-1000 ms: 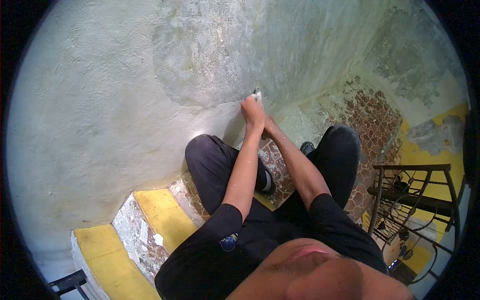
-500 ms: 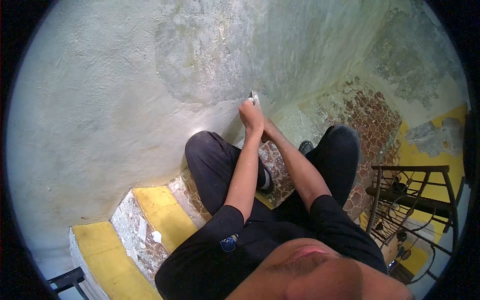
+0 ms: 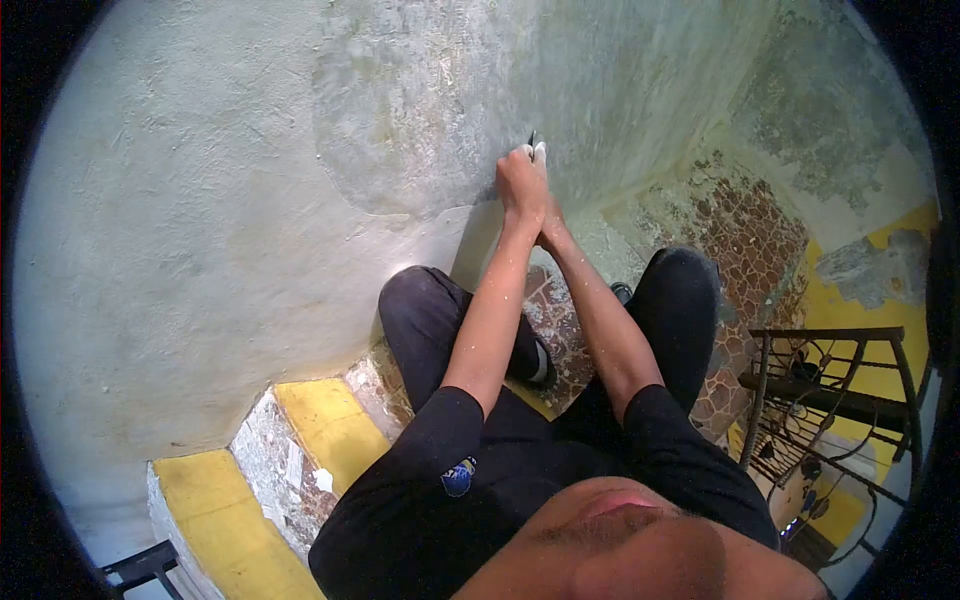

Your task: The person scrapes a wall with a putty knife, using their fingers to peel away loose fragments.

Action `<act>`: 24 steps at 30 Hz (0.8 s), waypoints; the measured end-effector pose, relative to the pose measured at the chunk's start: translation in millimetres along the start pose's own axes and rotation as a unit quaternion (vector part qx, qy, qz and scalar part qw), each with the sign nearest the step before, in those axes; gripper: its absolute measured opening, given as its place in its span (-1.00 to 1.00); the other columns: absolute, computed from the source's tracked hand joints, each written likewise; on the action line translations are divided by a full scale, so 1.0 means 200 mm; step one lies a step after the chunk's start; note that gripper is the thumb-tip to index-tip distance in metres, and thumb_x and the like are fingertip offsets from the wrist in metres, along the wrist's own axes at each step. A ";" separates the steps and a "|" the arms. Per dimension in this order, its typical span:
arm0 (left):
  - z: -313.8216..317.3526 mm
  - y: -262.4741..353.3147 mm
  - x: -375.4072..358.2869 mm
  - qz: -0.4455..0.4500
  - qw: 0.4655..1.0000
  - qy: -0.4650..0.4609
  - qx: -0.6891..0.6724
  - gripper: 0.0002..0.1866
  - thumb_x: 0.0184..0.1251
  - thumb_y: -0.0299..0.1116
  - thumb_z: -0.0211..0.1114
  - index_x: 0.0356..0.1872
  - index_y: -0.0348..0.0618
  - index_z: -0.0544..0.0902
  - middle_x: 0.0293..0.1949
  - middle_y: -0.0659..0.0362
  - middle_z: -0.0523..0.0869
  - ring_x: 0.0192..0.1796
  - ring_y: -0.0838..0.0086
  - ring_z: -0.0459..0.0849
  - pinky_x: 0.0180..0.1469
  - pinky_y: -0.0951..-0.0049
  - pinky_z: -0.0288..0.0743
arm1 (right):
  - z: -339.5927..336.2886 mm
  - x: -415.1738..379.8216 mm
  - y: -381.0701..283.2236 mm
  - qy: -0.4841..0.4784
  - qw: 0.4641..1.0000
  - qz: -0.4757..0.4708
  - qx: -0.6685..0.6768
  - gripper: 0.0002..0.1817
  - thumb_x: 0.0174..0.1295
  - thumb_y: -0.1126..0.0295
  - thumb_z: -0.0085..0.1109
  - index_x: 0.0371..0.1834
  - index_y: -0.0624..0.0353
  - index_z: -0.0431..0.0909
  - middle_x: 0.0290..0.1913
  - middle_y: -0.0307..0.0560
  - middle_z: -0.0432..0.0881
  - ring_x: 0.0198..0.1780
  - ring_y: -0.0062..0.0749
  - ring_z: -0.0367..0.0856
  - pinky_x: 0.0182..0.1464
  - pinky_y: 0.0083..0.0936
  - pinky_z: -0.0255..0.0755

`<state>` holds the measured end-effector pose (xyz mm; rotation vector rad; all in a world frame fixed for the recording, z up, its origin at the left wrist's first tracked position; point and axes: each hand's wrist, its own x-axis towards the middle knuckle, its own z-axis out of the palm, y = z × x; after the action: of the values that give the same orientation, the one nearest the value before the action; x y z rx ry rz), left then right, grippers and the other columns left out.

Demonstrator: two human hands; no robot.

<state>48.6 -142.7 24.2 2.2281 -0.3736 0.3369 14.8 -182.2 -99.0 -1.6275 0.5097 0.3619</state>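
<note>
My left hand [image 3: 521, 185] is closed, with white dust on its fingertips, and pinches a thin dark blade, apparently a scraper [image 3: 533, 137]. The blade's tip points up at the wall, over a rough grey patch [image 3: 400, 140]. Below and behind the left wrist, my right hand [image 3: 552, 224] is pressed close to it. Its fingers are hidden, so I cannot see what it grips. Just under both hands runs the ragged lower edge of the patch, where smoother pale wall coating [image 3: 240, 260] begins.
Yellow-topped steps [image 3: 325, 420] with flaky risers descend at lower left. My bent knees [image 3: 685, 285] flank my arms. Brown patterned flooring [image 3: 755, 225], dusted with pale debris, lies right of the wall. A dark metal railing [image 3: 825, 335] stands at the right.
Both hands have moved up and slightly right along the wall with the blade, from the patch's lower edge onto the patch itself. The view has shifted slightly.
</note>
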 end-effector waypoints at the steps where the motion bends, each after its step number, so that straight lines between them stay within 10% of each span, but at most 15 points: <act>1: -0.01 -0.03 -0.02 0.000 1.000 0.001 0.002 -0.56 0.43 -0.15 0.33 -0.51 -0.36 0.60 -0.49 -0.24 0.63 -0.37 -0.25 0.62 -0.32 -0.02 0.42 | 0.03 -0.02 0.00 -0.001 1.000 0.000 -0.002 -0.44 0.23 -0.06 0.34 -0.27 0.37 0.61 -0.47 0.03 0.69 -0.59 -0.20 0.67 -0.57 -0.21 0.57; 9: -0.33 -0.36 -0.29 -0.028 0.998 0.007 0.061 -0.59 0.46 -0.19 0.31 -0.47 -0.38 0.62 -0.54 -0.16 0.68 -0.46 -0.03 0.69 -0.36 0.10 0.46 | 0.31 -0.28 -0.04 0.007 1.000 -0.016 -0.016 -0.43 0.23 -0.06 0.34 -0.28 0.38 0.61 -0.49 0.04 0.69 -0.61 -0.19 0.67 -0.59 -0.21 0.56; 15: -0.54 -0.36 -0.37 -0.190 0.889 -0.121 -0.400 -0.80 0.47 -0.47 0.26 -0.20 -0.49 0.72 -0.35 0.02 0.80 -0.36 0.42 0.81 -0.31 0.45 0.72 | 0.25 -0.61 -0.27 0.094 0.993 -0.025 -0.071 -0.52 0.21 0.18 0.21 -0.43 0.56 0.62 -0.41 0.42 0.70 -0.33 0.19 0.79 -0.38 0.02 0.63; 18: -0.62 -0.33 -0.33 -0.204 0.853 -0.142 -0.459 -0.76 0.49 -0.46 0.26 -0.11 -0.56 0.66 -0.25 -0.06 0.78 -0.26 0.29 0.83 -0.20 0.37 0.79 | 0.18 -0.66 -0.30 0.191 0.943 -0.131 -0.238 -0.60 0.18 0.20 0.23 -0.19 0.41 0.70 -0.21 0.48 0.69 -0.06 0.37 0.69 0.05 -0.01 0.60; 24: -0.71 -0.25 -0.33 -0.216 0.756 -0.106 -0.609 -0.71 0.56 -0.29 0.28 -0.33 -0.33 0.60 -0.38 0.10 0.66 -0.36 0.27 0.80 -0.29 0.32 0.80 | 0.13 -0.92 -0.50 0.219 0.898 -0.266 -0.275 -0.69 0.18 0.20 0.28 -0.31 0.29 0.69 -0.29 0.32 0.71 -0.13 0.30 0.70 -0.04 0.00 0.60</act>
<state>-8.6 8.2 52.6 0.9719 -0.0980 -0.3608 -88.3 -128.8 77.3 -2.3362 0.2767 -0.3151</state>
